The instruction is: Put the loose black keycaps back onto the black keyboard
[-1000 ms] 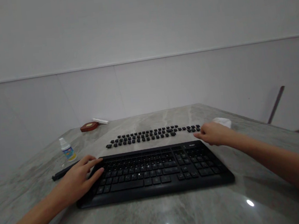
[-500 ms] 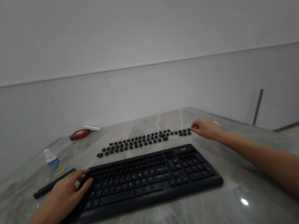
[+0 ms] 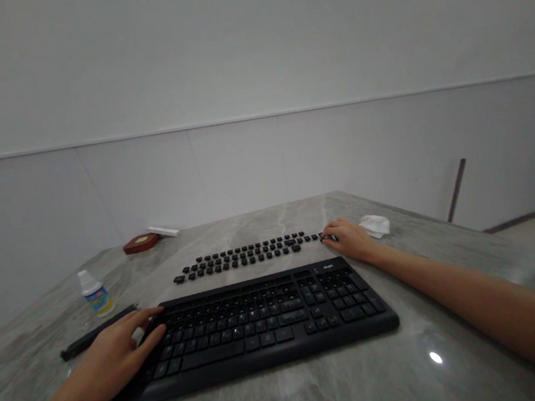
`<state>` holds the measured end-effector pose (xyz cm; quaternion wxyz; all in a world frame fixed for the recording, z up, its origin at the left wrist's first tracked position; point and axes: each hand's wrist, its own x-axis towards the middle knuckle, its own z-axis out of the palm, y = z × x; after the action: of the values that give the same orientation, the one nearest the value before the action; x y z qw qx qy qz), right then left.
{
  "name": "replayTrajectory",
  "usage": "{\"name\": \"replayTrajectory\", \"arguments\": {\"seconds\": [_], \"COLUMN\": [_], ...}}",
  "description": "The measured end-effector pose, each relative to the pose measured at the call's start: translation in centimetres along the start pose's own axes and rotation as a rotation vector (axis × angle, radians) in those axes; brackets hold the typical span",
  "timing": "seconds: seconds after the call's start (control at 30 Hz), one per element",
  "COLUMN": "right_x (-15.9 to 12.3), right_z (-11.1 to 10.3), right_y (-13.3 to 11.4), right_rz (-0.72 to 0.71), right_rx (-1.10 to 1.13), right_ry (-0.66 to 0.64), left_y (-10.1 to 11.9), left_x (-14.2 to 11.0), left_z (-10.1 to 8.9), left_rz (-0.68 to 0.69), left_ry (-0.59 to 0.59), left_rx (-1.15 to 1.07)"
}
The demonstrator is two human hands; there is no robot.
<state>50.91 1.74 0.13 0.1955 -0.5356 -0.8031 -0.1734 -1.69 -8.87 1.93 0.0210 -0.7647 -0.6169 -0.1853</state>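
Note:
A black keyboard (image 3: 275, 351) lies across the table before me, its upper rows showing sockets without keycaps. My left hand (image 3: 122, 346) rests on its left end, thumb and forefinger stretched apart on the frame. A small pale patch shows between them; I cannot make out what it is. Behind the keyboard, loose black keycaps (image 3: 245, 255) stand in rows on the table. At the right end of these rows my right hand (image 3: 344, 238) is closed, its fingertips down on a small black keycap. The hand covers other keycaps there.
On the left stand a white spray bottle (image 3: 95, 294) and a long black strip (image 3: 94, 333). A reddish-brown box (image 3: 141, 243) and a white bar (image 3: 163, 231) lie at the back left. A crumpled white tissue (image 3: 375, 225) is just right of my right hand. A wall runs behind the table.
My right hand has moved left, over the rightmost keycaps, uncovering the white tissue. My left hand remains on the keyboard's left end.

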Motion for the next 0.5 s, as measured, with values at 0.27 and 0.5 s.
{"name": "replayTrajectory", "arguments": {"seconds": [0.27, 0.5], "right_x": [0.0, 0.0], "right_z": [0.5, 0.9], "right_y": [0.0, 0.4], "right_rz": [-0.074, -0.148], "right_rx": [-0.018, 0.058], "right_ry": [-0.063, -0.059], "left_y": [0.1, 3.8], "left_x": [-0.1, -0.7], "left_z": [0.0, 0.0], "left_rz": [0.021, 0.127], "left_ry": [0.006, 0.174], "left_rx": [-0.003, 0.216]}}
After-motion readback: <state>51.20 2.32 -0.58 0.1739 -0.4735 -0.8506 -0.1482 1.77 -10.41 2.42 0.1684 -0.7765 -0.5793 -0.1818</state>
